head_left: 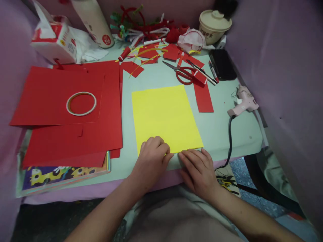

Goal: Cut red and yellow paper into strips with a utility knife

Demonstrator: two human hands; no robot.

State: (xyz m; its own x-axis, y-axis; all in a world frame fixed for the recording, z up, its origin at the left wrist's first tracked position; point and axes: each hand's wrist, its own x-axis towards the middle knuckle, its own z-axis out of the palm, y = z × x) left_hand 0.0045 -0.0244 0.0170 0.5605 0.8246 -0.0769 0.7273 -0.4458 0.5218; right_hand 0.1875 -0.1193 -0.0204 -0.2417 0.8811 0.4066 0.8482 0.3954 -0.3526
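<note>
A yellow sheet of paper (164, 117) lies flat on the table in front of me. My left hand (153, 158) is closed at its near edge, with curled fingers on top and the thumb low at the edge, pinching the paper. Just right of it, my right hand (198, 164) rests with fingers stretched side by side, their tips touching the same edge; its thumb lies lower, apart from them. Along that edge a thin doubled line shows near the right corner. Beyond the sheet are red-handled scissors (184, 74), partly opened, and a red paper strip (203, 97).
Large red sheets (108, 134) lie at the left, bearing a tape roll (81, 114), above a picture book (63, 174). A pink glue gun (243, 102) with a cord sits right, near a black phone (223, 65). A tissue box (54, 43), bottle (93, 23) and lidded bowl (214, 27) stand behind.
</note>
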